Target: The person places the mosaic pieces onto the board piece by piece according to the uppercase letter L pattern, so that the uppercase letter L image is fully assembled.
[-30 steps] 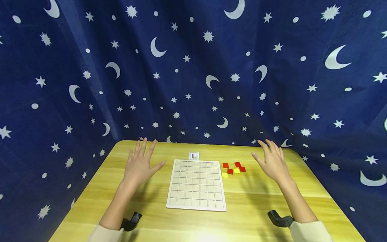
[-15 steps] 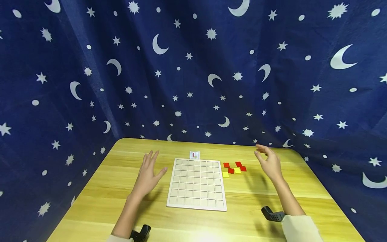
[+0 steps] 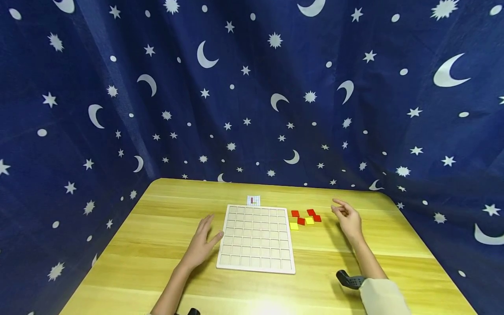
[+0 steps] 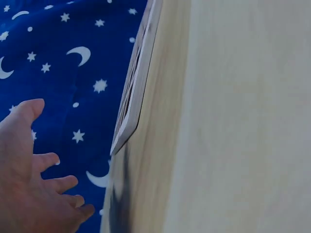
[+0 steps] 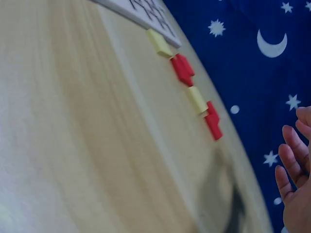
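Note:
A pale square board (image 3: 256,239) with a grid of shallow cells lies on the table. My left hand (image 3: 200,245) is at its left side, fingers extended, thumb tip right at the board's edge in the head view. In the left wrist view the fingers (image 4: 60,184) are spread and nothing is between them. To the right of the board lie several red square tiles (image 3: 301,221) and two yellow tiles (image 3: 309,221). Just right of those tiles hovers my right hand (image 3: 349,222), loosely bent and holding nothing; its fingers (image 5: 291,162) show at the right wrist view's edge.
A small white card (image 3: 253,200) printed with a grid and a coloured pattern lies behind the board's far edge. Dark blue curtains (image 3: 252,96) with moons and stars stand around the wooden table (image 3: 138,245). Black devices (image 3: 349,280) sit at the wrists.
The left hand has come down and right, from well left of the board to its left edge. The right hand has lowered slightly, and its fingers have bent from spread to loosely curled.

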### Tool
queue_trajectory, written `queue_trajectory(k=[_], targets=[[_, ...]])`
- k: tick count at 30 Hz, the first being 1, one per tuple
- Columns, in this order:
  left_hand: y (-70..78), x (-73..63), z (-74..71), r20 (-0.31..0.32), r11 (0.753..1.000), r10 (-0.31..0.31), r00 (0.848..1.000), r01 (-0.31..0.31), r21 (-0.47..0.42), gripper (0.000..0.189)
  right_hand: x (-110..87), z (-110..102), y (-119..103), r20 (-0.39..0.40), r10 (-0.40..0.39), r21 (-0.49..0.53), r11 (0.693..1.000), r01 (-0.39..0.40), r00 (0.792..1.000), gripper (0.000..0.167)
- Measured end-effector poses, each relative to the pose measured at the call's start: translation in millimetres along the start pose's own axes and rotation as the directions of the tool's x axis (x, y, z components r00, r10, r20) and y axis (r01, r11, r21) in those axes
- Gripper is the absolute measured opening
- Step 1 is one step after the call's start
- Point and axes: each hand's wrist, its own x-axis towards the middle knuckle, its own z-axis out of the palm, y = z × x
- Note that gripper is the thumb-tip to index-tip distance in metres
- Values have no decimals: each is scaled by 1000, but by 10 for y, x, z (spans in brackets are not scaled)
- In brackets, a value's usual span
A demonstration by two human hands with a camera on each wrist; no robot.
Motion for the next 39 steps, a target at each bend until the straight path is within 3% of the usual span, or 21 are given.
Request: queue_trajectory(k=[9,14,22,28,39], targets=[[-166,-108,157,89,996,-19,996,26,-80,79,-93,145,240,45,74,61,995,-77,996,40],[-197,-136,192,152,1000,2,988,-1,-8,85,-167,173,334,77,84,30,996,-86,993,42],[-207,-172,171,205,994,4,979,-26,106,98,-230,299,353,73,-51,-146,987,62,996,38],[-188,-175,143,222,984,52,974,-88,156,106,-194,323,312,133,-106,-232,963,135,985,44],[-182,-211,195,239,991,53,969,-80,106,108,-199,325,272,224,-110,-345,920,185,968,48]])
